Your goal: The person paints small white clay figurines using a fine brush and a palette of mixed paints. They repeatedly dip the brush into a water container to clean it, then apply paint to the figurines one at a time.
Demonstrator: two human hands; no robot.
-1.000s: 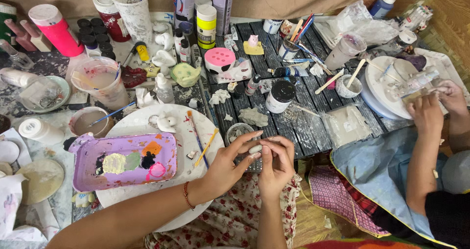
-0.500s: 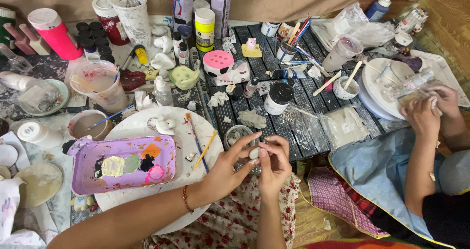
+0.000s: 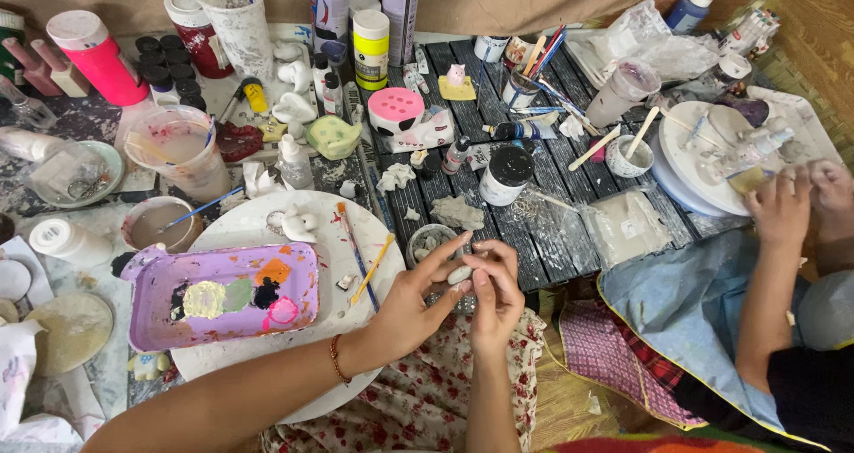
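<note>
My left hand (image 3: 414,297) and my right hand (image 3: 494,297) meet over the table's near edge, both pinching a small pale grey plaster piece (image 3: 460,274) between the fingertips. An orange bead bracelet (image 3: 335,358) circles my left wrist. Just beyond my fingers stands a small bowl of grey pebble-like pieces (image 3: 429,239). To the left a purple paint tray (image 3: 222,293) with blobs of colour rests on a round white board (image 3: 356,328), with two thin brushes (image 3: 354,253) lying beside it.
The dark slatted table (image 3: 551,239) is crowded with spray cans, paint jars, cups of murky water and small plaster figures. At the right another person's hands (image 3: 801,204) work on a white piece over stacked white plates (image 3: 694,164). Cloths lie at the front.
My hands have drifted slightly to the right while turning the small piece between the fingers. The other person's hands have shifted a little by the plates.
</note>
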